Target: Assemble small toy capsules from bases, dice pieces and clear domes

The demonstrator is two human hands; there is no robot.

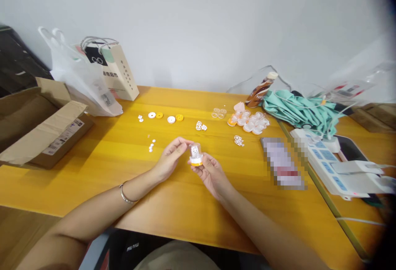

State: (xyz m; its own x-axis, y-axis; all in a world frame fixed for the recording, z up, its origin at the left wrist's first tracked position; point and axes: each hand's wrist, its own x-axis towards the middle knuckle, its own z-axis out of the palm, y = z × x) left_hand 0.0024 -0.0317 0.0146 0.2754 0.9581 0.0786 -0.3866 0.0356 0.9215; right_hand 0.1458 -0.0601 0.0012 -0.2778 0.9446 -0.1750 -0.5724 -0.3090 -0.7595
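Note:
My right hand grips a small clear-domed capsule by its white and orange base, above the table. A white openwork piece shows inside the dome. At the dome's upper left side, my left hand has its thumb and fingers pressed together, fingertips against the clear plastic. Beyond the capsule lie white openwork pieces, with more lattice pieces off to the right. White rings and orange rings lie farther left. Several small white discs rest near my left hand.
Domed capsules stand grouped at the right, beside clear rings. Behind are a bottle and a folded green umbrella. A phone and power strip lie right; a cardboard box and bags stand left.

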